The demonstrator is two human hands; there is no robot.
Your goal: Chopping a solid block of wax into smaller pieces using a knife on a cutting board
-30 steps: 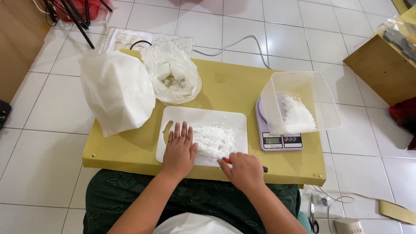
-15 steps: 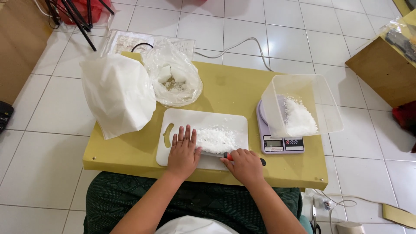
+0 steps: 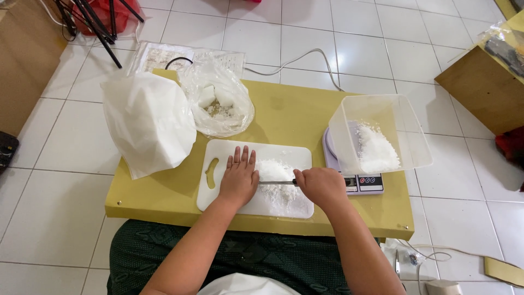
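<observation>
White bag [image 3: 147, 121] and clear bag [image 3: 218, 104] seen at table's [image 3: 164, 196] left rear. Left hand [image 3: 239, 177] laid flat on cutting board [image 3: 229, 150], fingers extended and close together, nothing gripped, blade pressed under palm. Knife [image 3: 279, 182] held level across white powder [image 3: 278, 183] mid-board. Right hand [image 3: 323, 187] curled tight around handle. Tub [image 3: 376, 134] set on scale [image 3: 363, 184] at right.

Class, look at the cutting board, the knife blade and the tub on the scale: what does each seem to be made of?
Cutting board: likely plastic, matte white with a moulded handle slot.
Knife blade: probably steel, thin, grey and shiny.
Tub: clear plastic, since the white powder shows through its walls.
</observation>
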